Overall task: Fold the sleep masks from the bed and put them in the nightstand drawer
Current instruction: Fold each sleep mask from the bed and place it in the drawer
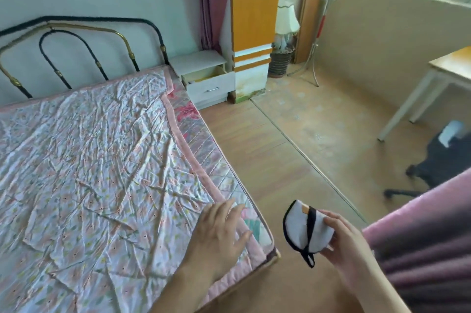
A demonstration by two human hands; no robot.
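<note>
My right hand (349, 241) holds a folded white sleep mask (303, 229) with black trim and a black strap, in the air beside the bed's near corner. My left hand (219, 233), fingers straight and spread, hovers over or rests on the bed's (89, 159) near right corner. I see no other mask on the crumpled floral sheet. The white nightstand (201, 62) stands at the far right of the headboard, its top drawer (209, 80) pulled open.
A wooden floor strip runs between bed and nightstand. An orange-and-white pillar (253, 32) stands right of the nightstand. A lamp (286, 22), a desk (448, 67) and a black office chair (438, 167) fill the right side. A pink curtain (428, 236) hangs near my right arm.
</note>
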